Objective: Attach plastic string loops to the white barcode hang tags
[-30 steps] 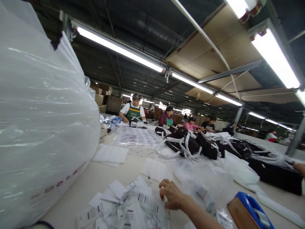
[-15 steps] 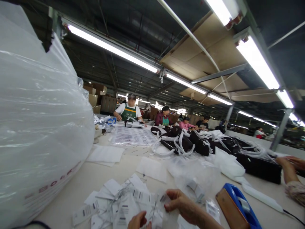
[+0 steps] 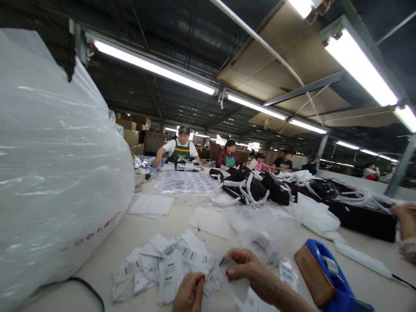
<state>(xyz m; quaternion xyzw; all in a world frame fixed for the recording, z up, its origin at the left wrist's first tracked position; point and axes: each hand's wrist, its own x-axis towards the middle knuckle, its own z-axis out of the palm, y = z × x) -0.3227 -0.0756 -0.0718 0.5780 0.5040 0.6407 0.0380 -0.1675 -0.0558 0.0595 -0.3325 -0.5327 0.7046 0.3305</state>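
Right now, both hands work at the near edge of the worktop, over the tag pile.
Right hand: the right hand has thumb and forefinger closed in a pinch on a small clear sleeve with a barcode slip inside, held just above the worktop.
Left hand: the left hand is curled with its fingers nearly closed, touching the sleeve's left side; whether it truly grips it or only steadies it I cannot tell.
Tag pile: loose barcode tags with thin strings lie heaped just left of the hands, near the front edge.
Snag risk: I judge the strings could catch on the sleeve and drag neighbouring tags along, since the pile lies tangled and touches the held piece.
Slip risk: the sleeve looks thin and slick, so a light fingertip pinch may lose it.
Tape dispenser: a blue tape dispenser sits at the near right edge, just beside the right forearm; an elbow swing might knock it.
Big bag: a bulging clear plastic bag crowds the left edge, leaving little room on that side.
Co-worker: another person's hand rests at the far right edge, well apart.
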